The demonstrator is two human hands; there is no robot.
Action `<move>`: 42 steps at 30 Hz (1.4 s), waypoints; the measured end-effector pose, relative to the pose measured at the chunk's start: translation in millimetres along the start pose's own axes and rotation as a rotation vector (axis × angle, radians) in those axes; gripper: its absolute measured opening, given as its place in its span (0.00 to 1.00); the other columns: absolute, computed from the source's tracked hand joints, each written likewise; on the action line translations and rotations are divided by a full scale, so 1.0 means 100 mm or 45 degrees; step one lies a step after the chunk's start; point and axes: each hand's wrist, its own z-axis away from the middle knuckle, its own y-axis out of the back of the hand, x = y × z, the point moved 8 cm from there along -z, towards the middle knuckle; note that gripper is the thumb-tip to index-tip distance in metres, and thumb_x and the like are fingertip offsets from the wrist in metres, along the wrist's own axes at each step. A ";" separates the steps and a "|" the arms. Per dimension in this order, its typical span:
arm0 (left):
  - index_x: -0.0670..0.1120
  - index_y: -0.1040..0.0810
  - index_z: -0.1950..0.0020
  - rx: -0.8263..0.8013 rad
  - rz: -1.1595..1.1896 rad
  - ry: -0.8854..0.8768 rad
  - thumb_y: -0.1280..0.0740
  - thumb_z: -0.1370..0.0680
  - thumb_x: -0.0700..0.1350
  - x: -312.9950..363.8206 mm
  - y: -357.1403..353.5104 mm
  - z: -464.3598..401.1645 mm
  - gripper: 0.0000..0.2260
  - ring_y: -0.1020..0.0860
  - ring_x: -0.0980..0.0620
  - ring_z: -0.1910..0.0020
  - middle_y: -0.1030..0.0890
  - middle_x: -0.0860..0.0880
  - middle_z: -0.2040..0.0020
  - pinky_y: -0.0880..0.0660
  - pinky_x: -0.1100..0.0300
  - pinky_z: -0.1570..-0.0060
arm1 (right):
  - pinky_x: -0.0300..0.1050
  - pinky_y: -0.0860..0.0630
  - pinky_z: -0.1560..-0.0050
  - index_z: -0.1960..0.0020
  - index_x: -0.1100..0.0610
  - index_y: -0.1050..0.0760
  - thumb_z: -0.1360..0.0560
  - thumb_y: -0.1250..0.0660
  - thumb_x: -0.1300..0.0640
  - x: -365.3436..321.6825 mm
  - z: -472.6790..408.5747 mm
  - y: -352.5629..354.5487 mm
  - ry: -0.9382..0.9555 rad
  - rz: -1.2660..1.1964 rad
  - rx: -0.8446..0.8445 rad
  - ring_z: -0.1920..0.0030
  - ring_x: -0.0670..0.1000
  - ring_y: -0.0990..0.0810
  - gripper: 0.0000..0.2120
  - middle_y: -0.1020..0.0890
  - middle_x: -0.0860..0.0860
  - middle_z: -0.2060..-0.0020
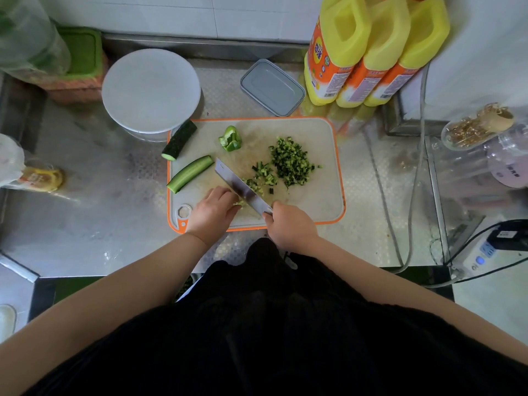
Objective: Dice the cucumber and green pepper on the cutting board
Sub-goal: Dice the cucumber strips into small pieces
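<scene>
Gripping the cleaver (243,186) by its handle, the right hand (288,224) sets the blade beside the left hand (213,212) — fingers curled, pressing cucumber strips (239,203) on the cutting board (314,192). Diced cucumber (288,161) lies right; cucumber pieces (190,172) and green pepper (231,138) lie farther back.

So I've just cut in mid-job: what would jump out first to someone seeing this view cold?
The cleaver angled across the near middle of the orange-rimmed cutting board: the right hand grips its handle, and the left hand steadies the cucumber being cut. Next, the pile of diced cucumber right of the blade. Then three yellow bottles at the back right.
</scene>
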 end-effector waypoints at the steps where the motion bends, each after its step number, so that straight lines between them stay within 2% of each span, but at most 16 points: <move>1: 0.40 0.20 0.53 -0.021 0.005 0.014 0.39 0.24 0.49 -0.01 -0.01 -0.01 0.14 0.23 0.40 0.56 0.22 0.43 0.55 0.22 0.48 0.63 | 0.47 0.33 0.62 0.53 0.56 0.34 0.19 0.45 0.51 -0.02 0.01 0.01 0.011 0.013 0.004 0.60 0.55 0.26 0.10 0.24 0.54 0.60; 7: 0.40 0.20 0.55 -0.036 0.018 0.088 0.41 0.24 0.49 -0.04 -0.04 -0.05 0.15 0.23 0.40 0.56 0.22 0.43 0.57 0.22 0.47 0.62 | 0.47 0.32 0.61 0.50 0.59 0.30 0.19 0.44 0.52 -0.03 0.00 -0.05 -0.004 0.032 -0.001 0.57 0.56 0.24 0.10 0.26 0.52 0.62; 11: 0.39 0.20 0.57 -0.002 0.045 0.117 0.40 0.23 0.49 -0.02 -0.02 -0.06 0.16 0.23 0.41 0.57 0.21 0.43 0.58 0.22 0.48 0.62 | 0.47 0.30 0.59 0.48 0.60 0.29 0.19 0.43 0.53 0.01 -0.04 -0.16 -0.045 0.022 -0.041 0.53 0.57 0.22 0.11 0.21 0.56 0.55; 17: 0.40 0.19 0.57 -0.001 0.024 0.193 0.32 0.25 0.42 0.00 -0.02 -0.05 0.05 0.22 0.40 0.57 0.20 0.44 0.58 0.22 0.50 0.60 | 0.48 0.29 0.54 0.43 0.61 0.27 0.19 0.43 0.49 0.05 -0.14 -0.15 -0.101 -0.047 -0.024 0.48 0.58 0.22 0.16 0.21 0.57 0.49; 22: 0.41 0.18 0.53 -0.005 0.079 0.247 0.31 0.24 0.37 -0.06 0.01 -0.05 0.03 0.22 0.40 0.54 0.19 0.44 0.55 0.23 0.48 0.54 | 0.46 0.33 0.58 0.48 0.63 0.27 0.20 0.43 0.49 0.22 -0.17 -0.06 -0.188 -0.132 0.045 0.49 0.60 0.22 0.17 0.20 0.59 0.52; 25: 0.41 0.19 0.53 -0.011 0.085 0.177 0.30 0.25 0.37 -0.06 0.03 -0.02 0.02 0.22 0.41 0.56 0.21 0.44 0.56 0.23 0.50 0.58 | 0.46 0.34 0.57 0.48 0.64 0.27 0.19 0.43 0.49 0.25 -0.12 -0.01 -0.174 -0.136 0.056 0.48 0.60 0.23 0.17 0.21 0.60 0.51; 29: 0.42 0.19 0.55 -0.073 0.039 0.067 0.25 0.29 0.37 -0.02 0.01 0.00 0.06 0.22 0.41 0.58 0.21 0.45 0.57 0.23 0.52 0.62 | 0.49 0.30 0.53 0.44 0.63 0.29 0.19 0.44 0.50 0.11 -0.05 -0.13 -0.074 -0.073 -0.055 0.47 0.60 0.23 0.17 0.21 0.60 0.48; 37: 0.41 0.18 0.56 -0.133 0.000 0.114 0.26 0.29 0.37 -0.01 -0.02 -0.07 0.03 0.22 0.41 0.58 0.21 0.44 0.58 0.23 0.50 0.62 | 0.51 0.25 0.50 0.44 0.61 0.28 0.19 0.44 0.51 0.00 -0.05 -0.13 -0.033 0.012 -0.033 0.48 0.58 0.22 0.14 0.20 0.57 0.50; 42: 0.41 0.17 0.57 -0.141 -0.015 0.131 0.26 0.28 0.38 -0.05 -0.05 -0.08 0.02 0.22 0.41 0.58 0.20 0.45 0.59 0.23 0.50 0.63 | 0.51 0.25 0.49 0.43 0.62 0.28 0.19 0.44 0.52 0.01 -0.09 -0.21 -0.045 0.047 -0.069 0.48 0.59 0.21 0.14 0.20 0.59 0.49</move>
